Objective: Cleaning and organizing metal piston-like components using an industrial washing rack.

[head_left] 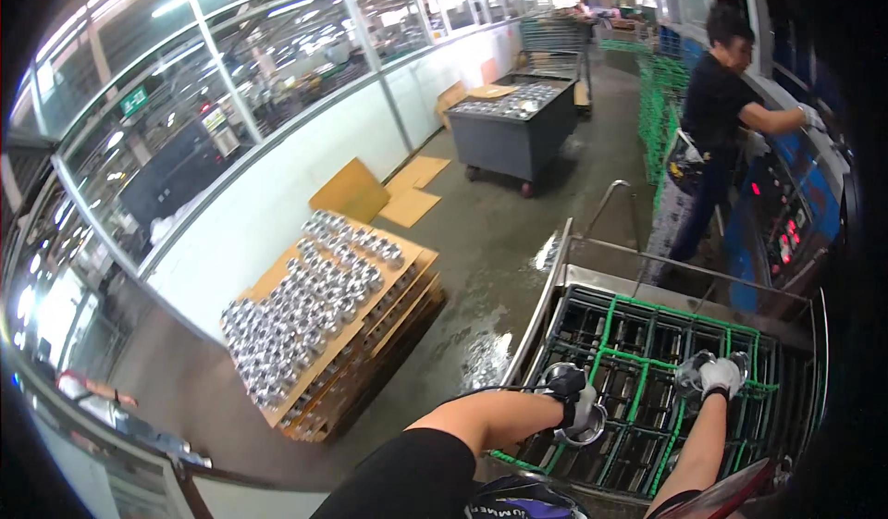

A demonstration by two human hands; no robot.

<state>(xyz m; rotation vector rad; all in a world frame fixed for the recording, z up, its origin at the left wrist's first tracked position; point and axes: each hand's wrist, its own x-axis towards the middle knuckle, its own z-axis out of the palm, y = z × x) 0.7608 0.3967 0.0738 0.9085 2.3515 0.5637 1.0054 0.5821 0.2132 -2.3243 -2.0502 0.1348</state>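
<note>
My left hand [585,410], in a pale work glove with a dark wristband, is closed on a shiny ring-shaped metal part [592,434] at the left side of a rack. Another round metal piece [561,371] shows just beyond that wrist. Farther right, my gloved right hand [721,376] reaches down over the rack, its fingers round a shiny metal part [689,373]; a second rounded edge of metal [741,362] shows at its other side. Both hands are above the green and black wire rack [638,391], which sits inside a metal-framed cart [541,320].
Left, a pallet stack [370,334] carries rows of shiny metal parts [296,325]. Beyond stands a grey wheeled bin [518,140] filled with parts, near cardboard sheets [412,200] on the floor. A co-worker [708,121] stands at a blue machine [786,232], beside stacked green racks [659,117].
</note>
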